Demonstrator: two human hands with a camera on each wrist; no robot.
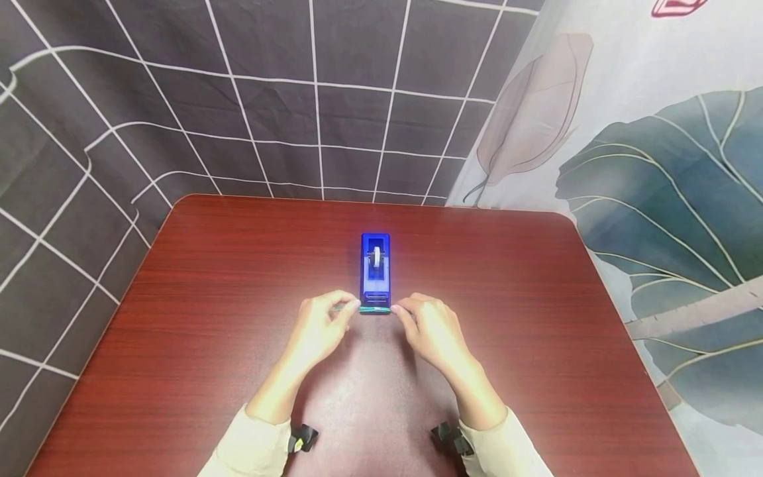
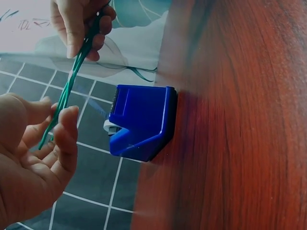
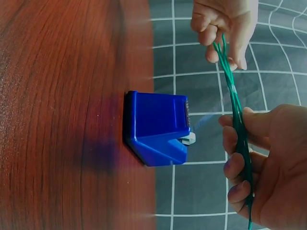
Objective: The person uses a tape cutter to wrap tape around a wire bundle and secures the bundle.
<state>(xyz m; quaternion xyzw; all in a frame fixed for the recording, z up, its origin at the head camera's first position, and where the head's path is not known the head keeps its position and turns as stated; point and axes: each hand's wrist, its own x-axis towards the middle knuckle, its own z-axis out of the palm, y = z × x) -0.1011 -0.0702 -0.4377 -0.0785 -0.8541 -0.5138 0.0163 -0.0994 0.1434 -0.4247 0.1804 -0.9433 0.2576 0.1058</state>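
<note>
A bundle of thin green wires [image 1: 374, 309] stretches between both hands, in front of the dispenser in the head view. My left hand [image 1: 316, 329] pinches one end between thumb and fingers; loose tips stick out past them in the left wrist view. The other end is in my right hand [image 1: 437, 329], whose fingers curl along the bundle [image 3: 235, 105]. A pale, shiny patch shows mid-bundle in the right wrist view. Just beyond the hands, a blue tape dispenser [image 1: 376, 285] stands on the table, with a white roll core [image 1: 377, 257] in it. Neither hand touches the dispenser.
The reddish-brown wooden table [image 1: 197, 298] has rounded far corners. Behind it and on the left hangs a dark cloth [image 1: 262, 112] with white grid lines. A pale leaf-patterned curtain [image 1: 644, 218] hangs at the right. Each wrist carries a small black device [image 1: 304, 438].
</note>
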